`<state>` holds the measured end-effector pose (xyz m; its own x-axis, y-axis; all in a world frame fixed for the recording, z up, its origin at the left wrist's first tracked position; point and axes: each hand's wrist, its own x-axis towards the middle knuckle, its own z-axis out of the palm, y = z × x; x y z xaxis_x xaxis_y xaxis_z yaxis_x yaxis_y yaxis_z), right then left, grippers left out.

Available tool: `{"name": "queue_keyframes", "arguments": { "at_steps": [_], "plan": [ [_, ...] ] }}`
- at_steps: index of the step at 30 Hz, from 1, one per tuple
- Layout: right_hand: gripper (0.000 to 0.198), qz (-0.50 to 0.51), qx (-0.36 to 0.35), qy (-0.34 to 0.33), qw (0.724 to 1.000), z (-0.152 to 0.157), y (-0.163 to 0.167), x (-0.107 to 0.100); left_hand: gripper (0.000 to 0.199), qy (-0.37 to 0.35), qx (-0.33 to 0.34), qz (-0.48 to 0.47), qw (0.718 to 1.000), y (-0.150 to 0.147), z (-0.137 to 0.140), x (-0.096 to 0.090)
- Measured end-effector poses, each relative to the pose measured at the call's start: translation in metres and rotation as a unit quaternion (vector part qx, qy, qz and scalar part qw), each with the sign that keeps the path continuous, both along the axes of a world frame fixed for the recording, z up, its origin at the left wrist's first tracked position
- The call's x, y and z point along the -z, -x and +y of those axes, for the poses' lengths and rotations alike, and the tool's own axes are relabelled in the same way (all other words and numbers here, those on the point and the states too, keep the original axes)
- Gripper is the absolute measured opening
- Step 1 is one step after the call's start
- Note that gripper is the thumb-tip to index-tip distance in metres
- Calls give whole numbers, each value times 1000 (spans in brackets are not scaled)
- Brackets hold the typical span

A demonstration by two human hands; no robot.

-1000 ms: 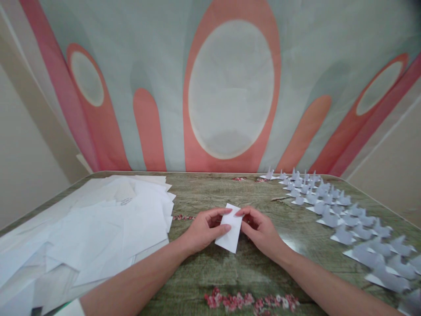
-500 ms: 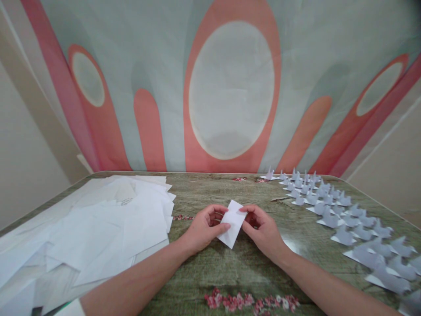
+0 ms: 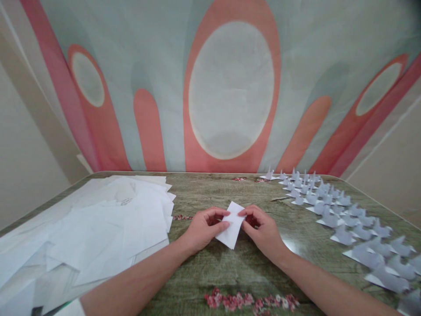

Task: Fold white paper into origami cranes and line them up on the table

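Note:
A small folded piece of white paper [image 3: 232,228] is held just over the middle of the table, one corner pointing toward me. My left hand [image 3: 208,227] pinches its left side, with the thumb lying on top. On the other side, my right hand [image 3: 258,224] grips the upper right edge between thumb and fingers. Some fingertips of both hands are hidden behind the paper.
Loose white sheets [image 3: 108,228] lie in an overlapping pile at the left. Several folded paper birds [image 3: 329,215] stand in rows along the right. The wood-patterned table [image 3: 210,272] has printed pink flowers and meets a patterned wall sheet [image 3: 171,131] behind.
The folded paper has shifted slightly in my fingers, its lower left side now spreading a little wider. Both hands stay nearly in place, and the sheets and birds have not moved.

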<state>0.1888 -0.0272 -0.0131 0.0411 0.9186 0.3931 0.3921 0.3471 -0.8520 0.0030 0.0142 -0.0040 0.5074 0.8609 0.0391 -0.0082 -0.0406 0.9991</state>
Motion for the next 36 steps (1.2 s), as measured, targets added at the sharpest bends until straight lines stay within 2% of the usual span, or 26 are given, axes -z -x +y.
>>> {"name": "queue_keyframes", "arguments": {
  "at_steps": [3,9,14,19,25,32,36],
  "plan": [
    [8,5,1,1,1000,1,0,1,41,34,15,-16,999,0,0,1],
    [8,-6,-4,-7,1000,0,0,0,41,31,16,-23,999,0,1,2],
    [10,-14,-10,-17,1000,-2,0,-3,35,1,2,-17,1000,0,1,4],
    [11,-20,-9,-37,999,-3,1,-4,28,-72,-27,30,997,0,-1,3],
    [12,-22,-24,-43,999,-3,0,-3,24,-94,-46,57,993,1,0,1],
    [10,-12,-22,-41,999,-2,-1,-3,37,-60,24,13,998,1,-1,-2],
    [9,-18,-28,-42,999,-3,0,-5,32,-27,20,10,999,1,-1,-1]
  ]
}}
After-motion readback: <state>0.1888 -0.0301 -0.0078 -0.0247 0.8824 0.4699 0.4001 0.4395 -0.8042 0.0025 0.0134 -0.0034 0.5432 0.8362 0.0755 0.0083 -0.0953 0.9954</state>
